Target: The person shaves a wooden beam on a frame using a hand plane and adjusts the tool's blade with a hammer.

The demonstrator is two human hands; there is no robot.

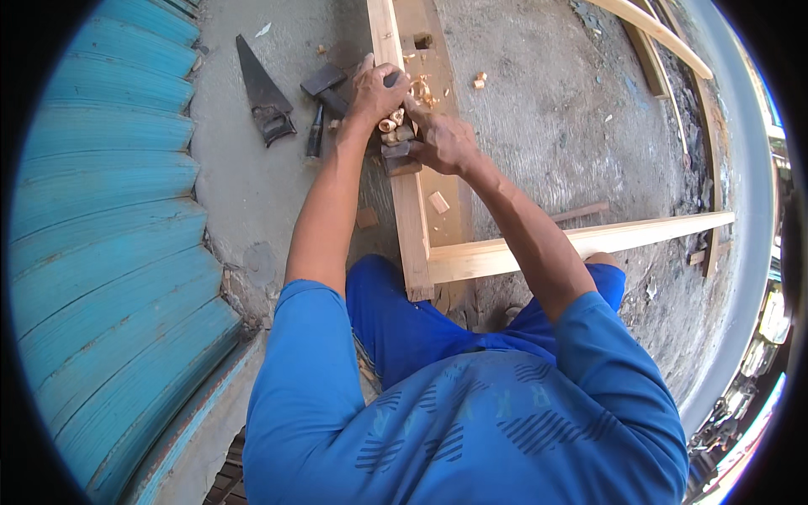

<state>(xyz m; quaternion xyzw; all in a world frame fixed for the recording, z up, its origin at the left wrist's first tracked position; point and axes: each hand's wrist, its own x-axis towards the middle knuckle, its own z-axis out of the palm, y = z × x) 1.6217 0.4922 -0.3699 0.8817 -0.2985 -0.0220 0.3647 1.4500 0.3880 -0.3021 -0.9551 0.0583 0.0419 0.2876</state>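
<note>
A dark hand plane (402, 162) rests on a long pale wooden beam (410, 223) that runs away from me. My left hand (375, 94) is closed around the plane's front end. My right hand (446, 141) grips the plane's rear part, its fingers partly hidden behind the tool. Curled wood shavings (390, 124) bulge from the plane between my hands, and more shavings (425, 93) lie just beyond. A second pale beam (572, 240) meets the first near my knees and stretches off to the right.
To the left on the concrete floor lie a handsaw (264, 93), a dark hammer-like tool (325, 82) and a dark pointed tool (316, 133). A blue corrugated wall (109, 227) closes the left side. Wood strips (665, 38) lie at the far right. A flat board (450, 206) sits under the beam.
</note>
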